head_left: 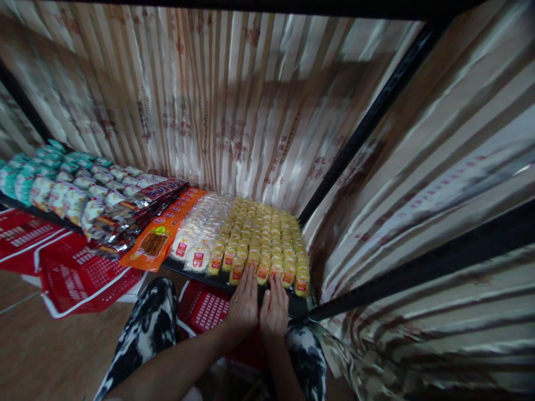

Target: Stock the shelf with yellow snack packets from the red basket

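Both of my hands rest against the front of a block of small yellow wrapped snack packs (267,231), lined up in rows on a dark shelf. My left hand (243,303) lies flat with its fingers stretched out, fingertips touching the front packs. Beside it my right hand (274,307) is held the same way, its fingertips against packs a little further right. Neither hand grasps anything. Left of the yellow packs stand rows of white round snack packs (197,256) in clear wrappers. An orange snack bag (152,242) lies beyond those.
Dark shiny snack bags (125,220) and rows of white and green packets (71,184) fill the shelf's left part. Red baskets (79,278) stand below on the floor. Black shelf posts (363,128) and pleated printed sheeting (234,100) close off the back and right.
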### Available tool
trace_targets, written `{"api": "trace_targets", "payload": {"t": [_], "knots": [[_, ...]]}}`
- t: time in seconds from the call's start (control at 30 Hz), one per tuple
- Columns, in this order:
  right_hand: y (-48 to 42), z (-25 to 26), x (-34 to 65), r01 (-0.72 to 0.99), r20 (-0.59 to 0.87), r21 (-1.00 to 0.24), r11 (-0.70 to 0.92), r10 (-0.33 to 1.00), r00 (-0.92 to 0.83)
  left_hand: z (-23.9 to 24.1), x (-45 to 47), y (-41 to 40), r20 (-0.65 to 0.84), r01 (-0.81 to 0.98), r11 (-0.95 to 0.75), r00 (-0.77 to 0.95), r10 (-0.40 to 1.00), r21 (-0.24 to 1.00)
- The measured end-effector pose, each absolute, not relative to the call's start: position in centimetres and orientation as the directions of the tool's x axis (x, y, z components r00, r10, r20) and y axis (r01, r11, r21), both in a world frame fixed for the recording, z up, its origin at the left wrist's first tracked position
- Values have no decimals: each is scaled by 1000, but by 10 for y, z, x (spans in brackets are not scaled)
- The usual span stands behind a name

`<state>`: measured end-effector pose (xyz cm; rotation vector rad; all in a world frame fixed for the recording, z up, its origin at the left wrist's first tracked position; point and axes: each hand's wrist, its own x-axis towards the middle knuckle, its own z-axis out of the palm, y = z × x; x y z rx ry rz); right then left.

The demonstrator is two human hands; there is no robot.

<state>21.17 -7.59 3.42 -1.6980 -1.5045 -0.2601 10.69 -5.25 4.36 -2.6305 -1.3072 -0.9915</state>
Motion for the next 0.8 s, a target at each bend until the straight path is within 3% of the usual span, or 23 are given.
{"api": "trace_targets", "payload": {"t": [0.4,0.63,0.8], "knots": [[-77,38,211,897,621,-439,50,739,263,40,94,-63,601,684,-691,457,655,233],[-76,37,210,901,631,-430,53,732,258,36,76,-73,538,784,-496,251,804,374],[-76,38,210,906,647,-418,60,720,251,36,70,-60,473,749,-514,304,827,417]]}}
